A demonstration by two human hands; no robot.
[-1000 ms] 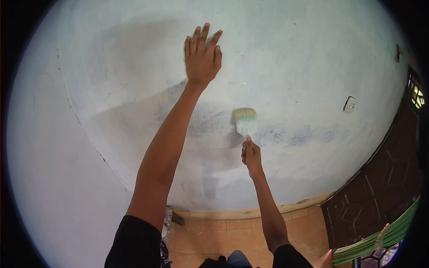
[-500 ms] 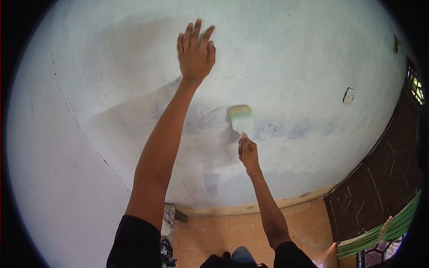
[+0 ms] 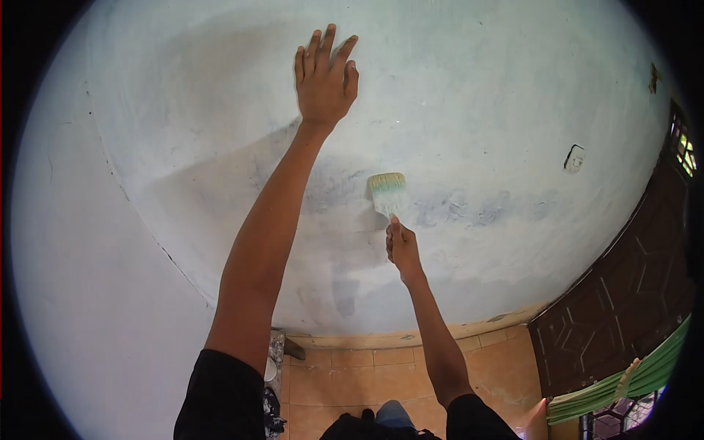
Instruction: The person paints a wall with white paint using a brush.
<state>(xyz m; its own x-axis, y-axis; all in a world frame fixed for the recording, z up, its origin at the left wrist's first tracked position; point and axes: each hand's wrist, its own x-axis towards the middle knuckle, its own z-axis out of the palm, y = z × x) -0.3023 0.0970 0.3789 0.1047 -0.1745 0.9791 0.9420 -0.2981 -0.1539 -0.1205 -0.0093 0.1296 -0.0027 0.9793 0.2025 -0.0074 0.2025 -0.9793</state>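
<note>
My left hand (image 3: 323,92) lies against the pale wall (image 3: 469,95) high up, its fingers spread and holding nothing. Lower and to the right, my right hand (image 3: 404,251) grips a wide paintbrush (image 3: 389,194) by its handle, thumb along it. The brush points upward, its bristle end yellowish and green, its lower part whitish. Its bristles are at the wall beside a band of dark bluish smudges (image 3: 477,211). Whether the bristle tips press on the surface is hard to make out. Grey shadows of both arms fall across the wall.
A wall socket or switch (image 3: 575,158) sits to the right. Dark carved panelling (image 3: 623,293) and a green curtain (image 3: 645,385) stand at the far right. Below are orange floor tiles (image 3: 352,374) and, at lower left, a paint-spotted bench-like surface (image 3: 275,356) with a white container (image 3: 270,369).
My right hand and the paintbrush have shifted slightly left along the wall. My left hand stays spread on the wall, while the view has tilted a little.
</note>
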